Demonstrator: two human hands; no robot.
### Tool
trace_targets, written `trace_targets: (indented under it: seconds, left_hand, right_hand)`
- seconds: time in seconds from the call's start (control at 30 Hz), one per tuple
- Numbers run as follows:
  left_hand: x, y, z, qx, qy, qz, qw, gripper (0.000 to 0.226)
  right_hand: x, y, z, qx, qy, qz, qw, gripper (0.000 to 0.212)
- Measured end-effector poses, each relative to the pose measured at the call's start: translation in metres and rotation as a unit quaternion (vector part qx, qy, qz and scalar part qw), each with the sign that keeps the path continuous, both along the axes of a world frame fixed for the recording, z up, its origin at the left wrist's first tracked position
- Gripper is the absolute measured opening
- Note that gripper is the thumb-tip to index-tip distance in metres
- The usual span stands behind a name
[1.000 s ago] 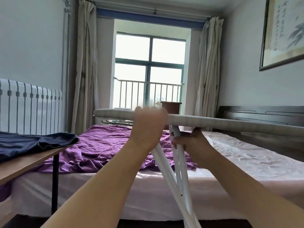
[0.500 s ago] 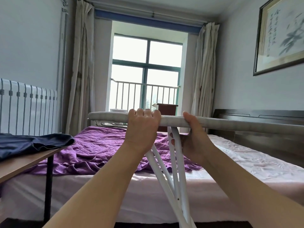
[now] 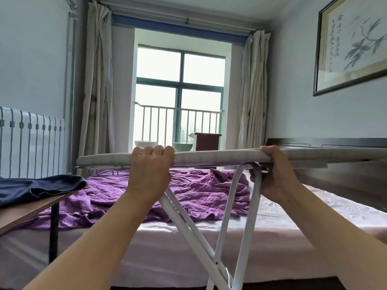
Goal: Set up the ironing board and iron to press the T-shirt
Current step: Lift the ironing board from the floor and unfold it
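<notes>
Board (image 3: 219, 156) runs flat across the middle of the view, from about 9 o'clock out past 3 o'clock, seen almost edge-on in front of the bed (image 3: 293, 208). Left hand (image 3: 149, 167) is clenched over its near edge, fingers curled over the top, likely to steady the padded top and keep it level. Right hand (image 3: 276, 174) grasps the edge further toward 3 o'clock, thumb on top and fingers tucked underneath where the legs (image 3: 226, 216) meet the underside; I judge it is working a height catch there, though the catch itself is hidden. The white legs cross low down toward 6 o'clock, so the frame looks opened out; whether it is locked cannot be told. Shirt (image 3: 39, 188), dark blue, lies bunched on the table (image 3: 27, 210) at 9 o'clock, well apart from the board, presumably parked there until the board stands firm. No iron is in view.
</notes>
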State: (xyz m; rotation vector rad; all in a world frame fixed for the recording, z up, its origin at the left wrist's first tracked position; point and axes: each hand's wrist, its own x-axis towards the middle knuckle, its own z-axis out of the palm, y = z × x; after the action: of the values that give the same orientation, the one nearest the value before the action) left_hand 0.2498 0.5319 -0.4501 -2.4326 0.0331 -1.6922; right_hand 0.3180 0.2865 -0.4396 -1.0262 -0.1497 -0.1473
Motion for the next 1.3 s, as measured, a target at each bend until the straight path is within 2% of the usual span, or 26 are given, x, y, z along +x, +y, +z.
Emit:
trace_targets:
  seconds: [0.13,0.4,0.5,0.7,0.77,0.87,1.0,1.07,1.1,1.23,1.3]
  left_hand:
    - [0.002,0.004,-0.003,0.031,-0.018,-0.012,0.999,0.032]
    - [0.010,0.017,-0.022,0.082,-0.063,-0.019,0.994,0.015]
    - [0.016,0.017,-0.033,0.092,-0.071,-0.020,0.993,0.015]
    - [0.013,0.004,-0.037,0.075,-0.026,0.008,0.997,0.021]
    - [0.009,-0.001,-0.032,0.068,0.011,0.045,0.997,0.026]
    - [0.012,-0.007,-0.029,0.065,0.067,0.046,0.995,0.034]
    - [0.012,-0.009,-0.044,0.107,0.114,0.043,0.987,0.034]
    - [0.011,-0.012,-0.057,0.118,0.143,0.037,0.982,0.030]
    - [0.010,-0.011,-0.061,0.117,0.148,0.039,0.981,0.029]
    - [0.010,-0.011,-0.058,0.104,0.138,0.038,0.984,0.027]
    - [0.009,-0.011,-0.059,0.102,0.138,0.046,0.984,0.025]
  right_hand:
    - [0.008,0.001,-0.016,0.037,-0.011,-0.001,0.999,0.013]
    - [0.016,0.008,-0.046,0.077,-0.060,0.002,0.995,0.020]
    - [0.023,0.007,-0.060,0.091,-0.073,0.010,0.993,0.022]
    - [0.026,-0.001,-0.067,0.066,-0.097,-0.007,0.993,0.027]
    - [0.023,0.000,-0.066,0.068,-0.106,-0.023,0.992,0.026]
    - [0.019,0.002,-0.069,0.064,-0.114,-0.061,0.990,0.028]
    - [0.018,0.005,-0.090,-0.028,-0.041,-0.159,0.986,0.019]
    - [0.016,-0.001,-0.103,-0.065,-0.004,-0.214,0.975,0.037]
    - [0.016,-0.001,-0.109,-0.068,-0.005,-0.219,0.973,0.042]
    - [0.016,0.000,-0.102,-0.061,-0.018,-0.228,0.972,0.033]
    - [0.018,0.006,-0.103,-0.045,-0.019,-0.244,0.969,0.037]
